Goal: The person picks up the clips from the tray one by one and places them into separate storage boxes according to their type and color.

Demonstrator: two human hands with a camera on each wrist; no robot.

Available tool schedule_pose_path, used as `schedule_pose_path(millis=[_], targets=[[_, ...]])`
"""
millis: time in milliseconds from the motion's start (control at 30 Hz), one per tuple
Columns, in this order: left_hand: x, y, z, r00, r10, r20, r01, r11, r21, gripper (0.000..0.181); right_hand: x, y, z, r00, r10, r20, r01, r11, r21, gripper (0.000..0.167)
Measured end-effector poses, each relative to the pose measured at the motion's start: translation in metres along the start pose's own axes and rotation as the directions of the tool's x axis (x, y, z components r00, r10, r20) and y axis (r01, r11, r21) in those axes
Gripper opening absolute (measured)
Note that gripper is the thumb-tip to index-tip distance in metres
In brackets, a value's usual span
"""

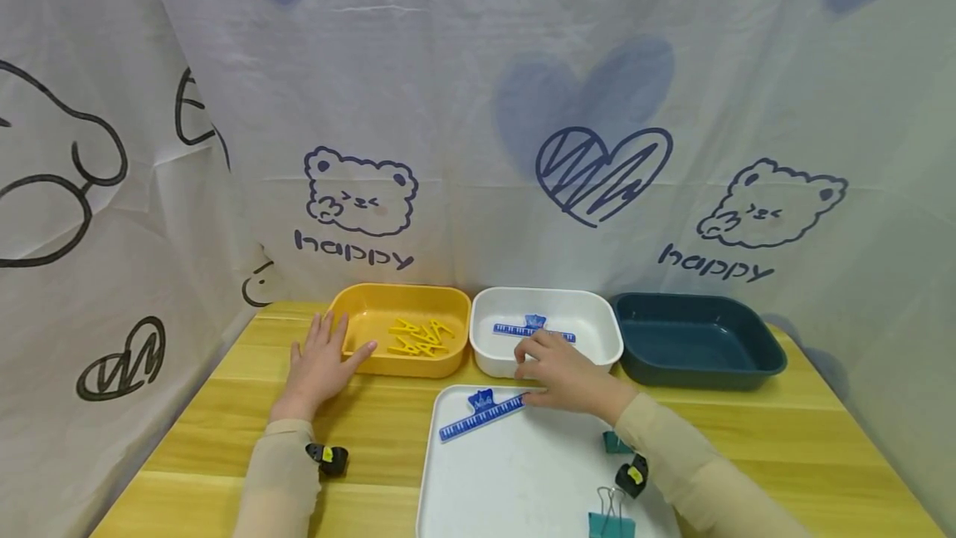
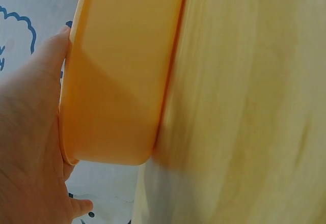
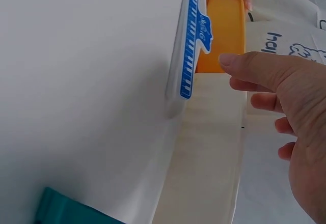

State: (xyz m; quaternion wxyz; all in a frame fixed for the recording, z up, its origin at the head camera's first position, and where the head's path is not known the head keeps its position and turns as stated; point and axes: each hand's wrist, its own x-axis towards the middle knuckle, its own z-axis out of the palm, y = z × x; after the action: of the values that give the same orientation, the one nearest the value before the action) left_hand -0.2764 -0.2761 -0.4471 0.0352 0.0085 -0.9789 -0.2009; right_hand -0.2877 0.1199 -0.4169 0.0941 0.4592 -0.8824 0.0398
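My left hand [image 1: 321, 364] rests with spread fingers on the left end of the yellow bin [image 1: 421, 366], which holds several yellow clothespins [image 1: 421, 339]. Its thumb lies along the rim in the left wrist view. Over the near edge of the white bin [image 1: 489, 364] is my right hand [image 1: 563, 372], fingers loosely bent with nothing between them. Just left of it, a blue ruler clip [image 1: 481, 418] with a piano-key print lies on the white tray [image 1: 485, 488]. The right wrist view shows that clip [image 3: 189, 46] apart from the fingertips. A similar ruler clip [image 1: 534, 329] lies inside the white bin, partly behind the hand.
A dark teal bin [image 1: 702, 376] stands to the right of the white one. On the tray's right side lie teal binder clips [image 1: 611, 525], one partly hidden by the right arm. A printed cloth [image 1: 463, 231] hangs right behind the bins.
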Motion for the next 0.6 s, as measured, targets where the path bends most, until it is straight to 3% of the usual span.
schedule_pose_path(millis=[433, 600], targets=[[0.000, 0.001, 0.000, 1.000, -0.005, 0.015, 0.005, 1.000, 0.002, 0.092, 0.003, -0.003, 0.010, 0.992, -0.039, 0.117, 0.043, 0.999, -0.028, 0.026], [0.000, 0.001, 0.000, 1.000, -0.006, 0.019, 0.007, 1.000, -0.003, 0.091, 0.005, -0.005, 0.015, 0.983, -0.057, 0.176, 0.075, 0.993, -0.096, 0.026]])
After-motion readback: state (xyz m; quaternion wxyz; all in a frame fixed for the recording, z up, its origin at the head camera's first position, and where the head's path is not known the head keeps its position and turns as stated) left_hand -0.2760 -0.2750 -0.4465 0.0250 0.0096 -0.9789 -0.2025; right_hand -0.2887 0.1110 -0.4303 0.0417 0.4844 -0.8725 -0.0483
